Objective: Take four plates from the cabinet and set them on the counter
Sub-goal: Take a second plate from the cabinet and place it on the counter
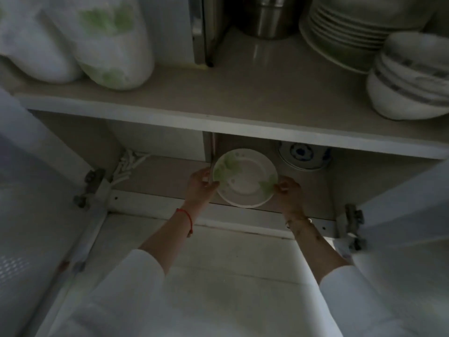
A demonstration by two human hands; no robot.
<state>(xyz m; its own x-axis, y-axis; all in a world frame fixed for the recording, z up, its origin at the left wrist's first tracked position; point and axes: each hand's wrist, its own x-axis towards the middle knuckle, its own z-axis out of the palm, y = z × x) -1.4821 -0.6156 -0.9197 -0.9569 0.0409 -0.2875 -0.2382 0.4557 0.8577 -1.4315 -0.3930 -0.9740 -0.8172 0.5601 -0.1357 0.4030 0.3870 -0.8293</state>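
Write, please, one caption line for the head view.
Both hands, left hand and right hand, grip a green-leaf plate inside the lower cabinet shelf.

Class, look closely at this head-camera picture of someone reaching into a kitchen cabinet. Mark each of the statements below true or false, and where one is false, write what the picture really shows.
1. Both hands hold one plate with a green leaf pattern. True: the left hand and right hand grip opposite edges of the plate.
2. The plate is on the upper shelf. False: it is in the lower compartment, under the shelf.
3. A blue-and-white dish stands behind the plate to its right. True: the blue-patterned dish is there.
4. The left wrist is bare. False: it wears a red string.
5. A stack of plates sits on the upper shelf's right side. True: the plate stack.
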